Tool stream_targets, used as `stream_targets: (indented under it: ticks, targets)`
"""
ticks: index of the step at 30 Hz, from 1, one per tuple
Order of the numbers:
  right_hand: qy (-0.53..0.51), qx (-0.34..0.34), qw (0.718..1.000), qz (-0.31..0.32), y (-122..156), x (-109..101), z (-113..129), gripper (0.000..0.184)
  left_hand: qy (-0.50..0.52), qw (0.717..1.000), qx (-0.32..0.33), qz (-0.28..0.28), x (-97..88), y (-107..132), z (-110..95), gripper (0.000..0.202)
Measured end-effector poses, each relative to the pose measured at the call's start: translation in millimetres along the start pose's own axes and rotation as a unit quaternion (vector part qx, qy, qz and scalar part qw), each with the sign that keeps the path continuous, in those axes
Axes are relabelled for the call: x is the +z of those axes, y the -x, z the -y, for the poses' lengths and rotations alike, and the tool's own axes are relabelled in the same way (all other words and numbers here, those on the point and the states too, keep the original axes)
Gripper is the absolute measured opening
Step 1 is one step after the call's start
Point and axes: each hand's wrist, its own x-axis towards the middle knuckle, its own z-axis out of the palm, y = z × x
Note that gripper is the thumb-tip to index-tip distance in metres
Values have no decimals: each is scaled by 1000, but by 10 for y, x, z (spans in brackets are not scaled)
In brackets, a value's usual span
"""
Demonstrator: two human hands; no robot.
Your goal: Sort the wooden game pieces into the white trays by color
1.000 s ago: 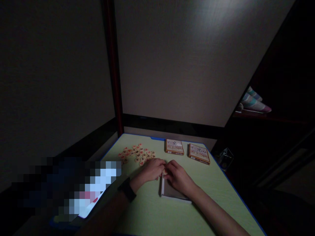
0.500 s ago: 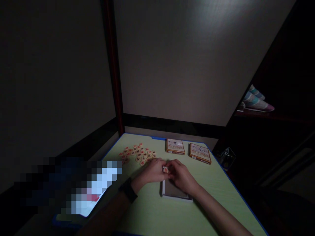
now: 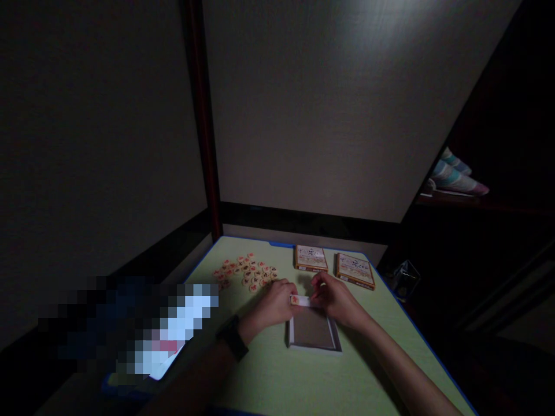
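A shallow open box (image 3: pixel 312 328) with white walls and a brown bottom lies in front of me. In its far left corner shows a xiangqi piece (image 3: pixel 295 300) with a red character. My left hand (image 3: pixel 275 300), a dark watch on its wrist, is closed at that corner beside the piece, gripping the box's edge. At the far right part of the box, the fingers of my right hand (image 3: pixel 340 300) are curled in a pinch; what they hold, if anything, is hidden. Many loose xiangqi pieces (image 3: pixel 252 267), red and dark marked, lie left of the box.
Two printed flat boxes (image 3: pixel 311 257) (image 3: pixel 354 270) lie at the back of the pale green table (image 3: pixel 264 370). A bright-screened device (image 3: pixel 173 329), pixelated, is at the left. A wall (image 3: pixel 303 115) rises behind; a wire-like holder (image 3: pixel 405 280) stands off the right edge.
My right hand has moved right, away from my left hand, uncovering the far inner strip of the box and more of its bottom. My left hand stays at the far left corner.
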Motion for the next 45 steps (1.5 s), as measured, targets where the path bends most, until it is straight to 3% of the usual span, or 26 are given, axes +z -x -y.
stream_targets:
  ticks: [22,45]
  targets:
    - [84,-60,994,-38,-21,-7,5,28,-23,999,28,23,-85,28,-18,16]
    - [109,-120,985,-57,0,47,-19,29,-58,997,47,16,-25,71,6,12]
